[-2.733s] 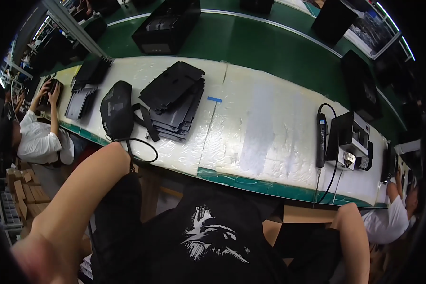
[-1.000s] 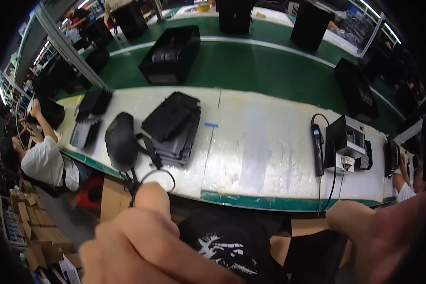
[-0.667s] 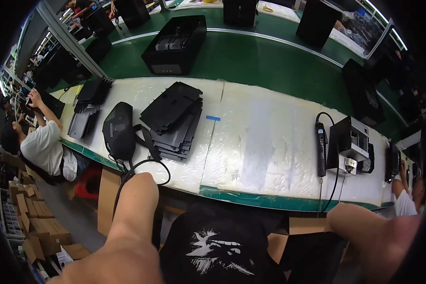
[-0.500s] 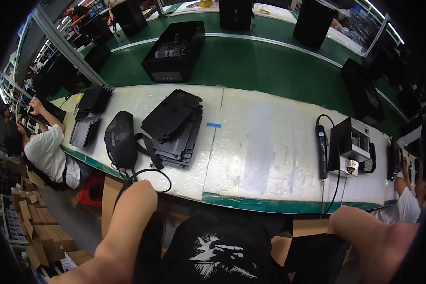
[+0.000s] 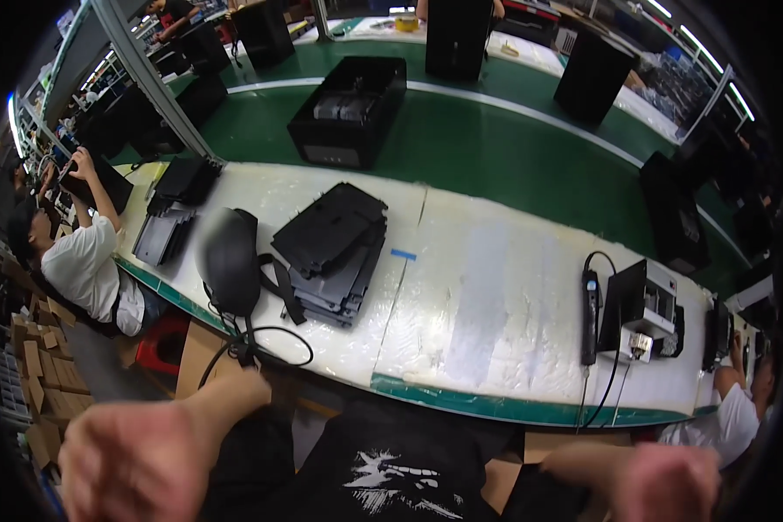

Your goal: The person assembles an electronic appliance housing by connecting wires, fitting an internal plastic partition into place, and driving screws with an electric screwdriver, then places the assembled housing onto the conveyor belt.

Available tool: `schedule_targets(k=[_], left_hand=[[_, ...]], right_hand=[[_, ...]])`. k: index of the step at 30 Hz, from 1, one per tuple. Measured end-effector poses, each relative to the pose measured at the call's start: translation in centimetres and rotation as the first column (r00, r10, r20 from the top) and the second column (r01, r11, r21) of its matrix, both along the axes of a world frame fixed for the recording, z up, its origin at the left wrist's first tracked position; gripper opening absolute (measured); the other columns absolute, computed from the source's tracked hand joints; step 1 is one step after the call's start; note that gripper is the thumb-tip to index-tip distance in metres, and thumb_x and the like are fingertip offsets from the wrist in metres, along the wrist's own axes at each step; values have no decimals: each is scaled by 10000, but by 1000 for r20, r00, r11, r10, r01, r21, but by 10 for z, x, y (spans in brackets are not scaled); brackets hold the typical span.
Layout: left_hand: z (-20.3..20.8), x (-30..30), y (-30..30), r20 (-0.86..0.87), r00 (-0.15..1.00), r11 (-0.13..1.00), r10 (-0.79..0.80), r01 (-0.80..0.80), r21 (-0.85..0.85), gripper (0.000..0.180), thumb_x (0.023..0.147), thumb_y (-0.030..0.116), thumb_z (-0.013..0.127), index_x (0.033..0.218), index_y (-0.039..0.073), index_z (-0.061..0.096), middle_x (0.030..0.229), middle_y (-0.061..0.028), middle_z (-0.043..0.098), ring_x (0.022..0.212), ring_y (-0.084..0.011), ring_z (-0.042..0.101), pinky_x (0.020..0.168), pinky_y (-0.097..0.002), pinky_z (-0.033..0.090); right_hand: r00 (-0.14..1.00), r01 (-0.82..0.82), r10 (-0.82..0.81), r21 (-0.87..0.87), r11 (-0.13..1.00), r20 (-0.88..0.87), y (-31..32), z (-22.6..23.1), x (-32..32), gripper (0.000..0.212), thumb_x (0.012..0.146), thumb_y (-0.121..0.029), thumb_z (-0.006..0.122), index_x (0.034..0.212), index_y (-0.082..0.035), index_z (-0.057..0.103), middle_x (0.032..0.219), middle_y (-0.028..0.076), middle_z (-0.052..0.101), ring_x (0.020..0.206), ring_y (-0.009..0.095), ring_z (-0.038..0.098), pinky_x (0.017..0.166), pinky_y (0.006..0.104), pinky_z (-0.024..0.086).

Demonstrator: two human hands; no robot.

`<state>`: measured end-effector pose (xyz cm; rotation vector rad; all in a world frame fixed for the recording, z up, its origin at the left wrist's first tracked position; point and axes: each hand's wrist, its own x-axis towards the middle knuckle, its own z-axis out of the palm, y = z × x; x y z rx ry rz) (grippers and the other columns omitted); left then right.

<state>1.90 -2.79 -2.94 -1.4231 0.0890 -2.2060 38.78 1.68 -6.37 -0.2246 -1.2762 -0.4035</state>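
The bag [image 5: 232,270], black and rounded, its upper left blurred, lies on the left of the worktop [image 5: 496,296]; its strap [image 5: 284,291] reaches the stacked plates [image 5: 335,239], and a black cable [image 5: 310,350] loops beside it over the near edge; the slim black screwdriver [image 5: 590,326] lies well to the right, tip toward that edge. Both hands are raised before the person's body, short of the worktop; the left hand [image 5: 135,461], its forearm slanting away toward the cable, and the right hand [image 5: 670,485] are well apart, too blurred to tell whether fingers are curled or spread.
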Motion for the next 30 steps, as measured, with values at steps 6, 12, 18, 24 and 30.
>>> schedule_targets(k=[6,12,18,24,30], left_hand=[[-122,-86,-33,73,708,521,703,-441,-731,175,908,61,423,962,-30,563,995,-147,556,842,-214,554,779,-314,464],[-166,-89,-76,377,255,427,890,-184,-885,214,804,22,425,956,-22,570,909,-90,542,842,-171,520,795,-277,425],[-189,15,48,607,675,500,419,387,-775,244,764,-78,458,982,13,522,913,-57,524,785,-121,514,729,-219,425],[-185,46,82,493,859,440,141,392,-808,151,766,-125,425,762,-16,529,812,-84,539,694,-110,501,645,-205,405],[-215,46,60,520,821,399,237,406,-822,154,772,-127,435,760,-8,531,795,-75,534,702,-123,506,654,-219,414]], right_hand=[[982,8,-187,-999,51,-1,20,-246,-14,160,816,-17,617,971,24,610,837,65,608,733,126,547,678,257,453],[985,35,-171,-999,10,33,24,-278,-31,119,835,-36,601,941,10,631,775,45,610,674,114,538,618,234,448],[991,129,31,-990,64,131,66,-267,-58,121,846,-62,588,932,11,630,770,56,621,638,121,561,606,250,454],[910,-62,404,-934,351,92,22,-174,-125,187,739,-1,657,923,7,626,792,90,629,641,158,584,625,259,470],[235,-269,947,-921,281,220,-29,-99,-222,318,799,-120,666,1101,-46,598,1058,136,565,813,249,619,697,311,509]])
